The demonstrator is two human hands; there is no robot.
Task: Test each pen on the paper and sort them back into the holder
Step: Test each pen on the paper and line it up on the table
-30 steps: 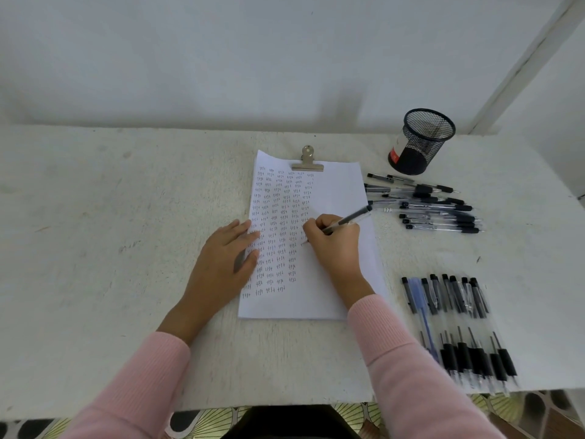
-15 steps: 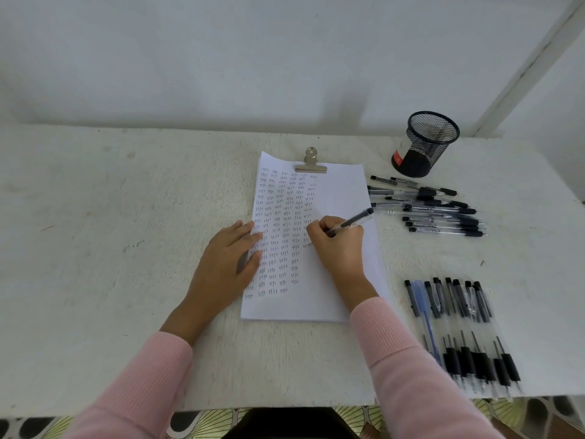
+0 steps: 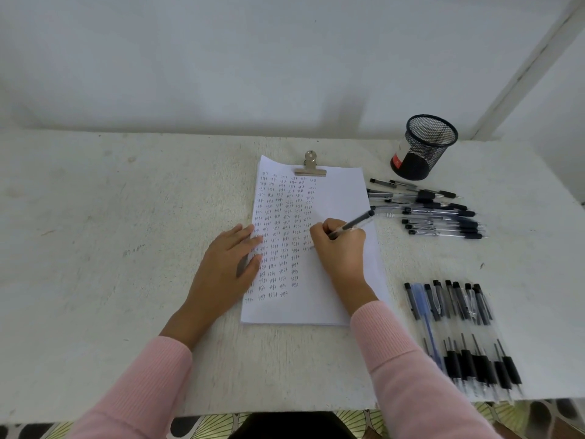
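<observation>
A white sheet of paper (image 3: 335, 198) lies on the table under a metal clip (image 3: 310, 167), covered on its left half with columns of small written words. My right hand (image 3: 340, 248) grips a black pen (image 3: 353, 224) with its tip down on the paper near the middle. My left hand (image 3: 226, 267) lies flat, fingers apart, pressing the paper's left edge. A black mesh pen holder (image 3: 424, 147) stands at the back right. One group of pens (image 3: 437, 212) lies beside it, pointing sideways. A second row of pens (image 3: 459, 331) lies at the front right.
The white table (image 3: 95, 232) runs to a wall behind and a front edge near my body. A white post (image 3: 519, 74) rises at the back right. The front row of pens reaches close to the table's front edge.
My right hand has slid slightly down the paper while writing with the pen. The left hand stays pressed on the paper's edge.
</observation>
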